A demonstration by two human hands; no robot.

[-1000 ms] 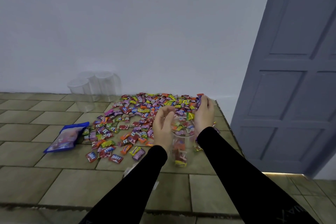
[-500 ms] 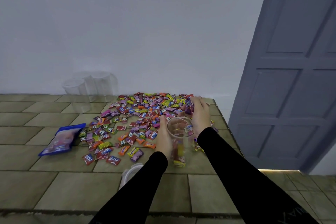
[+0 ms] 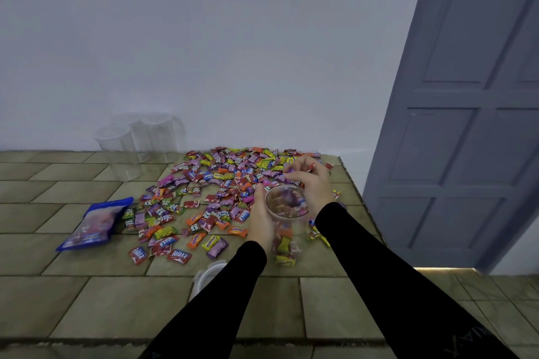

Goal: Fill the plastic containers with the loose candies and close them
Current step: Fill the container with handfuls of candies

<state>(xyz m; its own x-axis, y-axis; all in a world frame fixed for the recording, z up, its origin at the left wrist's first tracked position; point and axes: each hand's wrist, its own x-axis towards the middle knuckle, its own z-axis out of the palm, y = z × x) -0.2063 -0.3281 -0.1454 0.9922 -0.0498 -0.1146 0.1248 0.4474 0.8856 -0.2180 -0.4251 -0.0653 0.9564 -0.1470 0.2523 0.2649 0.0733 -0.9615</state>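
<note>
A clear plastic container [image 3: 287, 224] stands upright on the tiled counter, partly filled with wrapped candies. My left hand [image 3: 261, 218] grips its left side. My right hand [image 3: 309, 183] hovers just above and behind its open rim, fingers curled round a few candies. A wide spread of loose wrapped candies [image 3: 215, 189] in pink, red, yellow and orange covers the counter behind and left of the container. A clear lid [image 3: 208, 275] lies on the counter near my left forearm, partly hidden by the sleeve.
Three empty clear containers [image 3: 140, 143] stand by the wall at the back left. A blue candy bag [image 3: 94, 223] lies flat on the left. The counter's right edge [image 3: 361, 201] runs close to my right hand, with a grey door [image 3: 466, 114] beyond.
My left hand came down from above the rim to grip the container's side. My right hand lifted off the pile with candies and now sits over the rim.
</note>
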